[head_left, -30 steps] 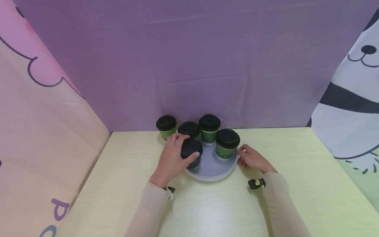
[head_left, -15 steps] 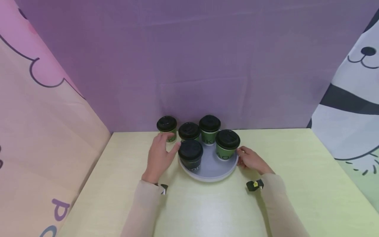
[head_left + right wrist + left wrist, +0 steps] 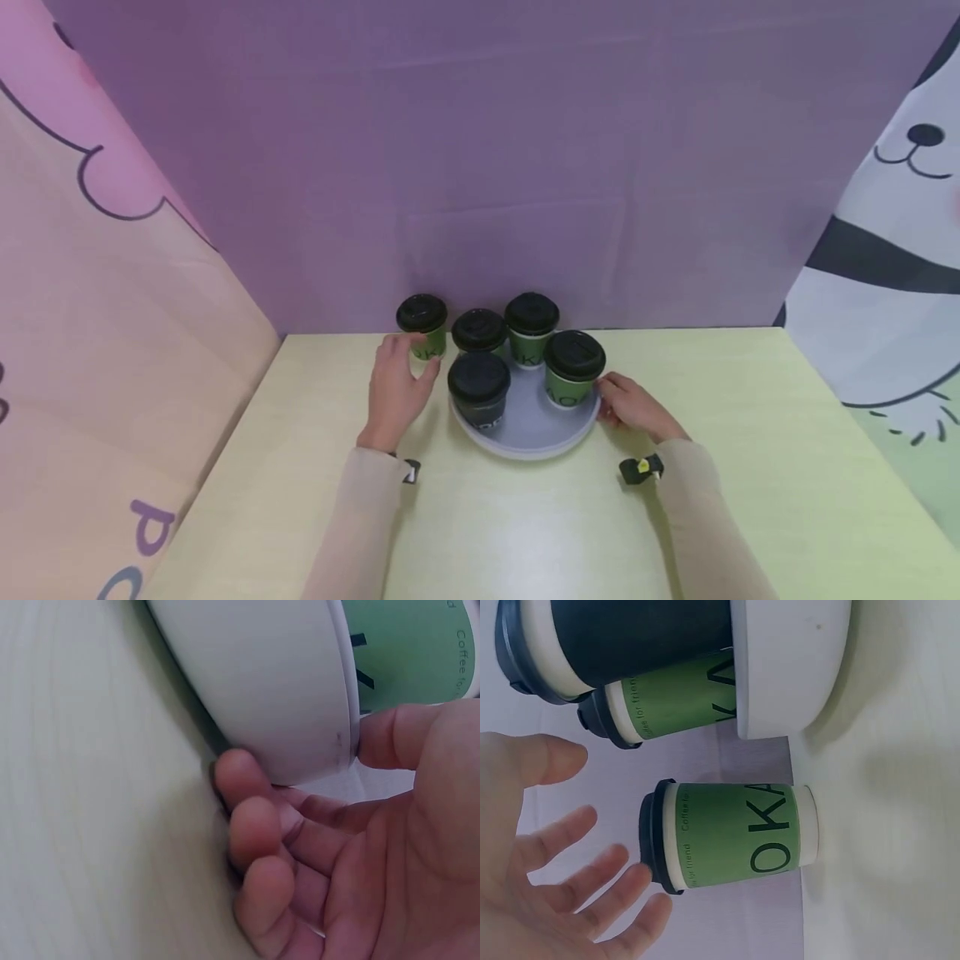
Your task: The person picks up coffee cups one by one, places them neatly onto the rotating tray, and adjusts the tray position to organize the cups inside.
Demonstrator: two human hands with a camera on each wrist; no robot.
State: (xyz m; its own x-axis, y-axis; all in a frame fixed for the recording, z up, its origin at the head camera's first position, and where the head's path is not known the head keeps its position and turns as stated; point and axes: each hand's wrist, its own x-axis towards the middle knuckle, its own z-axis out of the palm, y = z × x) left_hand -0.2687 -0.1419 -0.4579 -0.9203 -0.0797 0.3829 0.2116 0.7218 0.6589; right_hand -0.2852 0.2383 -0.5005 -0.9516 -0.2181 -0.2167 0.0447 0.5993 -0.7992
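My left hand point(image 3: 396, 390), fingers spread and thumb apart, is beside a green paper coffee cup point(image 3: 429, 345) with a black lid. That cup stands upright on the table, left of a round pale tray point(image 3: 534, 435). In the left wrist view the fingertips are right at the cup's lid point(image 3: 654, 836), with nothing held. My right hand point(image 3: 637, 407) grips the tray's right edge, thumb at the rim and fingers curled low against the side wall point(image 3: 255, 682). On the tray stand a dark cup point(image 3: 480, 410) at front left and three green lidded cups, one point(image 3: 568, 390) near my right thumb.
The pale wooden table point(image 3: 510, 533) extends in front of the tray and to both sides. A purple cloth backdrop point(image 3: 510, 167) rises right behind the cups. Printed cloth panels flank the table at left point(image 3: 135, 333) and right point(image 3: 877, 325).
My left hand has let go of the dark cup, now standing at the tray's front left, and moved left to the green cup off the tray. My right hand stays at the tray's edge.
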